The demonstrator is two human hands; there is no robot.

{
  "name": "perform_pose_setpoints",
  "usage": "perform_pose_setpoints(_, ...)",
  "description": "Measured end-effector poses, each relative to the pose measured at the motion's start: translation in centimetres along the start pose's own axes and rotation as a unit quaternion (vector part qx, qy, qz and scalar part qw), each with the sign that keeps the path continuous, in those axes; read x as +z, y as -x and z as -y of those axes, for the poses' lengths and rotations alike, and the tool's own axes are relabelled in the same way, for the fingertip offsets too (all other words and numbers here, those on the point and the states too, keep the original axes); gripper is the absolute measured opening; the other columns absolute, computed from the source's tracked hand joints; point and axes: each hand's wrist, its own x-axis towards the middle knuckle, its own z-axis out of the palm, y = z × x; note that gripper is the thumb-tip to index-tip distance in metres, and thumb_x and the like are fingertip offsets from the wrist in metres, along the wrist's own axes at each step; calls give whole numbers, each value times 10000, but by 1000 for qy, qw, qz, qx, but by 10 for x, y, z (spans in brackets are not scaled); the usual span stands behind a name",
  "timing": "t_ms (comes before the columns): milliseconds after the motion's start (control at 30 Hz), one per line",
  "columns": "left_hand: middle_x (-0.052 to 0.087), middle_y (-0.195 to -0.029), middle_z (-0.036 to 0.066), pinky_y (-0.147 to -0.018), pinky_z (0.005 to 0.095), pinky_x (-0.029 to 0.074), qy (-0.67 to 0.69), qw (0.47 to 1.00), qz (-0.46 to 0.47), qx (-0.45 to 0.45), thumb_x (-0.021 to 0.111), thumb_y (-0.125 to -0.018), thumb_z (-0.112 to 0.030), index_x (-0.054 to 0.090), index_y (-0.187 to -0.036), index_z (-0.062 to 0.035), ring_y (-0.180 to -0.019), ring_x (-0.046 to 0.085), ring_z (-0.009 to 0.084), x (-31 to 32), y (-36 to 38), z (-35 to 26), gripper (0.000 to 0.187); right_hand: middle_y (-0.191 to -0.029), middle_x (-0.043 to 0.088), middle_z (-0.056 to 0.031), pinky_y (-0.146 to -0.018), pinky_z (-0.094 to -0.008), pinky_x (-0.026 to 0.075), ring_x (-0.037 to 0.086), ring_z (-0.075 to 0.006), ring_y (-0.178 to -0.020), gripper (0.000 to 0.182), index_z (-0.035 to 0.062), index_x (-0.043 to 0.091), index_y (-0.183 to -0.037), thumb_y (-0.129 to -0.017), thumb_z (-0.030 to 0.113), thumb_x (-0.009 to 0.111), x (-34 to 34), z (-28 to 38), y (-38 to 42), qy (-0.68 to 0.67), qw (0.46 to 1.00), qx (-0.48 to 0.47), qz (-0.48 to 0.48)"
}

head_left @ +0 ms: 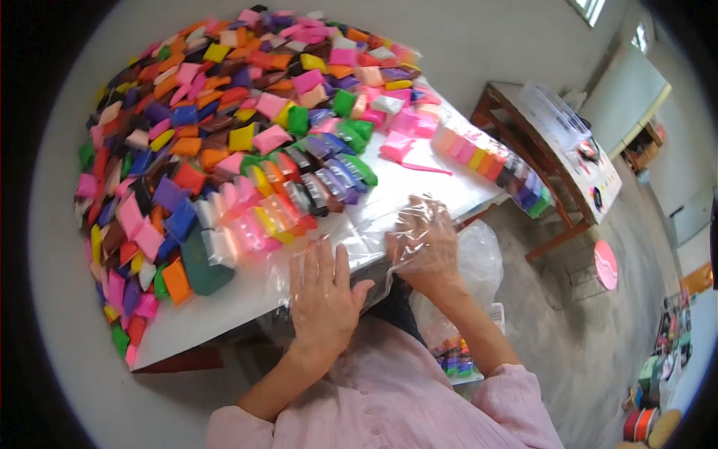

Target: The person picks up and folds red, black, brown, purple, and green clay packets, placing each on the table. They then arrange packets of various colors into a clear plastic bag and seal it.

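A clear plastic bag [378, 275] stretches between my two hands at the table's near edge. My left hand [325, 295] is open, its fingers straight and flat and the thumb out to the side, with film around the fingertips. My right hand [430, 243] has its fingers extended under shiny folds of the same film, which partly hide them. Just beyond my hands, a double row of small wrapped packets [280, 202] lies on the white tabletop [224, 310], running from white and pink through yellow, orange, red and black to purple and green.
A large heap of loose colored packets [217, 97] covers the table's far and left side. Another packet row [490, 161] sits near the right edge, with a pink strip [426, 169] beside it. Right of me are a bag-lined basket [456, 359], a stool [604, 266] and a wooden table [550, 135].
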Motion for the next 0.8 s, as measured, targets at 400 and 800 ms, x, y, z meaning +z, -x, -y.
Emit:
perform_pose_setpoints(400,439,-1392,252,-1099,570,284,55,995,-73,-32,638,-868,-338,516,-1268,84,-1303,420,386,8,5,13,594,-1142,601,-261,-997,-510,388,545,-391,-1137,452,-13,622,-1124,-808,310,626,7,-1,6,19,999,0,28)
perform_pose_setpoints(800,458,-1343,251,-1013,468,407,3,988,-120,-100,624,-860,-216,470,-1306,111,-1147,477,414,10,14,21,574,-1178,585,-230,-957,-518,402,540,-382,-1133,443,26,611,-1156,-795,281,636,11,-7,10,55,998,-5,17)
